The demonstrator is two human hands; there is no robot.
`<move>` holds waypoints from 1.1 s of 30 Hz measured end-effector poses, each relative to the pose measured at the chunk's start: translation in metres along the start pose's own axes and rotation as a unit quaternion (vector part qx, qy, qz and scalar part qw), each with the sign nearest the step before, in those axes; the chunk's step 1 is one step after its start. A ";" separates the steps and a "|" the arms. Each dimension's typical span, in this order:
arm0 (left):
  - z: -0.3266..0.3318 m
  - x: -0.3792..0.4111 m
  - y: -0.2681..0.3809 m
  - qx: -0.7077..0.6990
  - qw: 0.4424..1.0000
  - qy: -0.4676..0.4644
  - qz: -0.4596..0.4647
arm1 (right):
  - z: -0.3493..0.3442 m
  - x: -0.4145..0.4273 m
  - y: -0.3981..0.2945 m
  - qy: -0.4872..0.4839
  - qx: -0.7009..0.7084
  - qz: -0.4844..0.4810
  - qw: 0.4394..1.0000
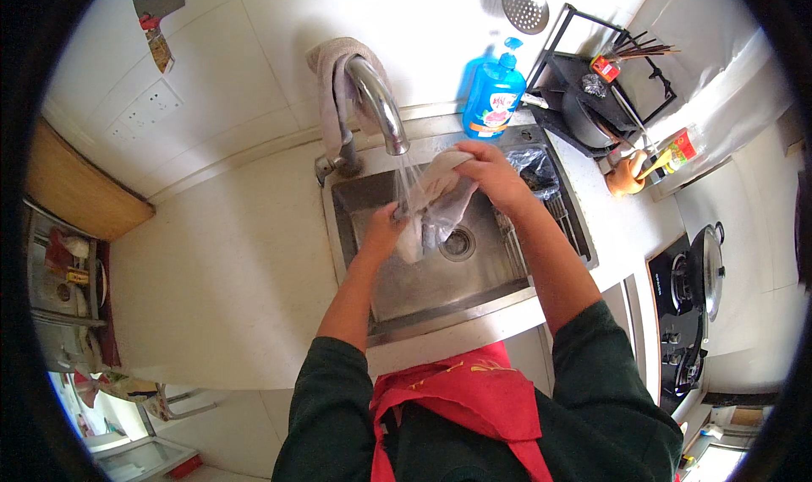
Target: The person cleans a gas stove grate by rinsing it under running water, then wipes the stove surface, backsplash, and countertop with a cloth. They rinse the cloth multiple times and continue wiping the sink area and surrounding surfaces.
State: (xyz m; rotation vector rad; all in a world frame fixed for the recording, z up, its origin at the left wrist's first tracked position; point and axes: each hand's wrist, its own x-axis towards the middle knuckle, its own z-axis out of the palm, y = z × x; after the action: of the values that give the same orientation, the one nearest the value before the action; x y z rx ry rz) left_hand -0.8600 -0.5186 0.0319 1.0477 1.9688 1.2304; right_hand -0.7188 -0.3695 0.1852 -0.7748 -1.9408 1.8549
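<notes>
Water runs from the curved metal faucet (379,98) onto a wet, pale cloth (436,181) above the stainless steel sink (444,292). My right hand (497,172) grips the cloth's upper right end, just below the blue pump bottle (494,98). At the cloth's lower left, my left hand (382,228) is closed on it beside the stream; the fingertips are partly hidden and blurred. The cloth hangs between both hands, its lower folds over the basin, left of the round drain (457,243).
A towel (331,95) drapes over the faucet's base. Right of the basin lies a plastic bag (538,168) on a rack. A black corner shelf (571,76) holds a pot. Farther right are a gas stove (669,317) and a lidded pan (710,273).
</notes>
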 end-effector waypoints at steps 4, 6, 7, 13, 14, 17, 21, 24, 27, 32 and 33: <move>0.002 -0.008 -0.046 0.283 0.953 0.098 -0.055 | -0.026 0.022 0.035 -0.087 -0.194 -0.081 0.974; 0.004 -0.010 -0.029 0.303 0.942 0.142 0.017 | -0.022 0.031 0.062 -0.114 -0.318 -0.178 0.924; 0.014 -0.010 -0.018 0.239 0.953 0.155 0.106 | -0.013 0.034 0.063 -0.128 -0.378 -0.225 0.889; 0.047 -0.010 0.020 -0.214 0.974 -0.015 0.071 | 0.042 0.007 0.036 -0.069 0.082 0.150 0.983; 0.061 -0.005 -0.009 -0.196 0.976 0.013 0.091 | 0.035 0.003 0.025 -0.055 0.076 0.108 0.990; 0.073 -0.008 -0.036 -0.327 0.945 0.023 0.024 | 0.023 -0.015 -0.012 -0.021 0.240 0.124 0.963; 0.057 0.005 -0.045 -0.557 0.815 0.123 -0.100 | -0.023 -0.023 0.015 0.023 -0.115 0.146 0.982; 0.036 0.012 -0.033 -0.594 0.778 0.133 -0.158 | -0.044 -0.034 0.076 0.098 -0.557 0.087 0.820; 0.045 0.016 -0.036 -0.508 0.848 0.087 -0.121 | -0.009 -0.021 0.121 -0.095 -0.346 -0.013 0.933; 0.037 -0.001 0.004 -0.621 0.765 0.057 -0.161 | 0.047 -0.007 0.168 -0.020 -0.210 -0.092 0.973; 0.033 -0.006 0.006 -0.659 0.727 0.057 -0.184 | 0.049 -0.004 0.169 -0.038 -0.233 -0.061 0.970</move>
State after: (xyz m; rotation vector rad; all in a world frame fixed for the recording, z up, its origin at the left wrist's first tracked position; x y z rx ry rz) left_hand -0.8292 -0.5073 0.0242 -0.1676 0.7732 1.9017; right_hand -0.7198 -0.4118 0.0141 -0.6985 -2.4544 1.3898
